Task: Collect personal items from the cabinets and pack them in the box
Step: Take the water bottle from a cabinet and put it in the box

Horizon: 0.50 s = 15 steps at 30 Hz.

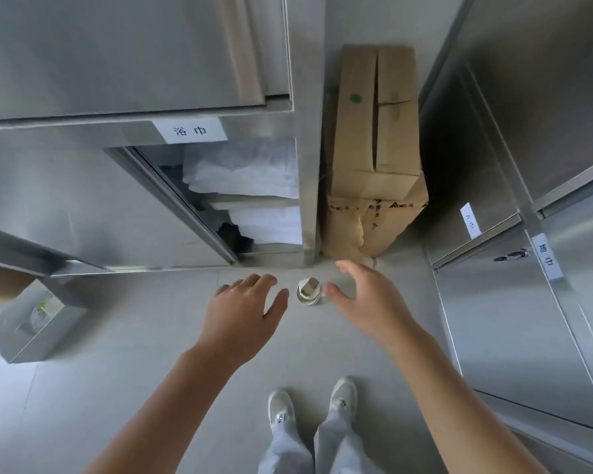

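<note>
Both hands open, fingers spread, holding nothing. My left hand (243,309) and right hand (363,295) flank the small white coiled item (309,291) on the floor; can't tell if my right thumb touches it. The item is roundish with no clear long axis, grey block facing up. Open floor runs back to my shoes (281,408). Cabinet (309,200) base edge and cardboard box (374,148) stand close ahead. Label (189,131) reads 浴巾; box print only partly legible.

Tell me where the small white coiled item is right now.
Centre of the head view: the small white coiled item lies on the floor between the left hand and right hand, just nearer than the cardboard box.
</note>
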### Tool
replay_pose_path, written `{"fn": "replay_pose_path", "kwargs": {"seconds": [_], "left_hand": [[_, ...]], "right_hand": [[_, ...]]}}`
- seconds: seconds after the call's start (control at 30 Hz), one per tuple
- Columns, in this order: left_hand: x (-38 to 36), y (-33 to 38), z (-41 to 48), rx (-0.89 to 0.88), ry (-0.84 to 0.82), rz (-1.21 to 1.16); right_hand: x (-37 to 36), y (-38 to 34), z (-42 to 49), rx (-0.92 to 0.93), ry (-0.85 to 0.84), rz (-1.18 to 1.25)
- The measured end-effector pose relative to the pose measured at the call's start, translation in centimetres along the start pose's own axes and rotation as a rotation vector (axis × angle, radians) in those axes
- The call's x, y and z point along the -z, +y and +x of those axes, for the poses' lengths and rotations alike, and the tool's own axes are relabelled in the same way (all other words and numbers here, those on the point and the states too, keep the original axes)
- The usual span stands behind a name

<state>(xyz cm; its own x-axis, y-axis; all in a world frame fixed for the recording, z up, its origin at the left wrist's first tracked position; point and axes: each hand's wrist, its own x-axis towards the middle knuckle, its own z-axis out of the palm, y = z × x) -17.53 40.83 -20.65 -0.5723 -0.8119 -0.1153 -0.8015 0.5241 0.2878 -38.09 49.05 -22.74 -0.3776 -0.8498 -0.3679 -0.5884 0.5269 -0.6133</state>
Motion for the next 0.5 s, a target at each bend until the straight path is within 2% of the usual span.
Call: {"fn": "replay_pose_path", "kwargs": {"seconds": [0.33, 0.5], "left_hand": [[-15.2, -6.6, -1.3, 0.053, -0.148, -0.072], [-23.7, -8.7, -0.5, 0.053, -0.169, -0.063]], "right_hand": [[-13.7, 9.5, 1.9, -0.126, -0.086, -0.039], [-20.4, 15.3, 3.9, -0.133, -0.099, -0.036]]}}
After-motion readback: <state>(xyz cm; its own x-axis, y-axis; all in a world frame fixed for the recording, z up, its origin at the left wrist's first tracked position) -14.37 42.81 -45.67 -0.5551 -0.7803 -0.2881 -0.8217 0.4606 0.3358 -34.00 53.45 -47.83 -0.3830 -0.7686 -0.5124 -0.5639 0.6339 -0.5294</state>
